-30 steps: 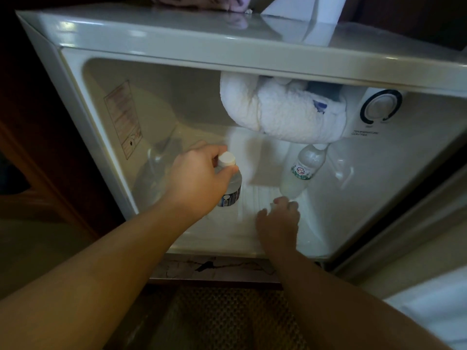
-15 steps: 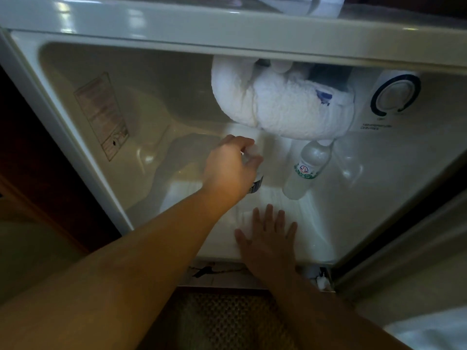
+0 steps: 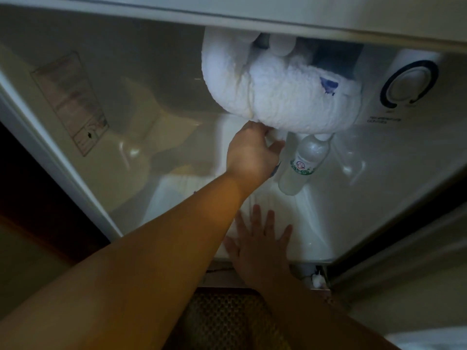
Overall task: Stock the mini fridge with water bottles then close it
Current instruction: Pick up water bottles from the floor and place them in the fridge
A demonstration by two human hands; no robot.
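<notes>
Stocking is under way: a second clear plastic water bottle [image 3: 274, 144], mostly hidden, is gripped by the left hand [image 3: 250, 154] just beside the standing clear labelled water bottle [image 3: 302, 166], under the bulging white frost mass [image 3: 280, 97]. The right hand [image 3: 260, 242] is pressed flat, fingers spread, on the white fridge floor [image 3: 310, 223]. Headroom there is judged tight; setting down, releasing and withdrawing low is called for.

The scene is dim and warm-toned, brightest on the white fridge floor [image 3: 290, 205] and the frosted lump [image 3: 280, 97] under its ceiling. The forearms lie in shade. The fridge's left wall [image 3: 75, 102] is grey and soft. Straight edges bow near the frame's borders. Detail is slightly smeared, and the label text is unreadable.
</notes>
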